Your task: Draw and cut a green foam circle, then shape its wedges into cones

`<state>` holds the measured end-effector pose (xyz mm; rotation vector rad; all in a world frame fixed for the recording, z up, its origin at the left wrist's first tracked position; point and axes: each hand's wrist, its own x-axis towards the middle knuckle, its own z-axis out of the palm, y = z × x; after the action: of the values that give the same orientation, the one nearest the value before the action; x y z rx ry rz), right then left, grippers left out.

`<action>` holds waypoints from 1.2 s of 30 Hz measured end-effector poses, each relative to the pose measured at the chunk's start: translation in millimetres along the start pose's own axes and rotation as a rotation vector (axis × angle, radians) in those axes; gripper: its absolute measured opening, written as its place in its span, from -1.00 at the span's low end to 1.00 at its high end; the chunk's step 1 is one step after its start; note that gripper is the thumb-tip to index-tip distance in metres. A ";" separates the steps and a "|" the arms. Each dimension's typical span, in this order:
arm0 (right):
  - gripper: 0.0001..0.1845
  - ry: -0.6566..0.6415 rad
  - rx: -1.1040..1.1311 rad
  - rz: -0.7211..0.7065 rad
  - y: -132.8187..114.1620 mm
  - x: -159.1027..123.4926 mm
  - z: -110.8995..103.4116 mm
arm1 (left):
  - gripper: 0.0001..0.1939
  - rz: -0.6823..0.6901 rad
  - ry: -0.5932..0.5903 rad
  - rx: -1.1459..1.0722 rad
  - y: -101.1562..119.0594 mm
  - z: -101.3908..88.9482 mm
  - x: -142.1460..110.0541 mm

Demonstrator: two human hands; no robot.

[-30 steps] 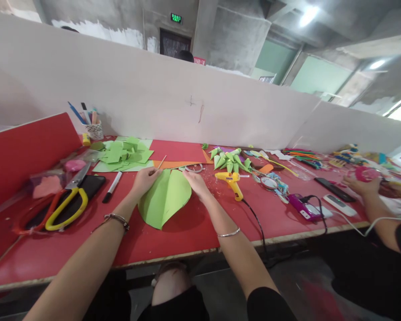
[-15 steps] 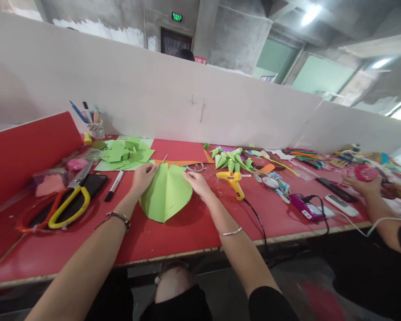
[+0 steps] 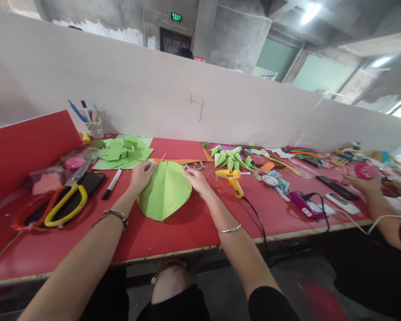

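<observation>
A rounded sheet of green paper [image 3: 163,191], creased down its middle, is held between my two hands over the red table. My left hand [image 3: 142,176] pinches its upper left edge, and my right hand [image 3: 196,180] grips the upper right edge. The paper's lower end comes to a blunt point with a small dark mark near it. Just behind the paper lies a pair of small scissors [image 3: 194,166], partly hidden. To the right of my right hand is a yellow glue gun [image 3: 232,180]; a black-and-white marker [image 3: 112,183] lies left of my left hand.
Large scissors [image 3: 68,196] with red and yellow handles rest on a black phone [image 3: 95,180] at left. Green paper scraps [image 3: 125,151] and folded green cones [image 3: 230,158] lie behind. At right, a co-worker's hand [image 3: 367,183] holds something pink near a purple power strip [image 3: 305,206].
The view has shifted slightly. Both hands keep their grip on the green paper, which looks a little more bent between them.
</observation>
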<state>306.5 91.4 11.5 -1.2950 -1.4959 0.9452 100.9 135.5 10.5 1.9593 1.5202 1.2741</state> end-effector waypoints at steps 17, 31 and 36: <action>-0.72 -0.009 -0.020 -0.026 2.4 0.6 -0.4 | -0.66 0.018 0.030 0.052 -3.2 0.3 -0.4; -0.75 -0.220 0.139 0.107 2.1 -3.9 2.8 | -0.70 -0.054 0.147 0.024 -6.7 -4.3 0.4; -0.81 0.066 0.074 0.011 7.5 3.2 2.5 | -0.65 -0.231 0.108 -0.131 -0.8 -5.7 0.3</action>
<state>306.2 95.8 4.1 -1.2708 -1.3919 0.9468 95.8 134.7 13.1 1.6056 1.6159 1.3600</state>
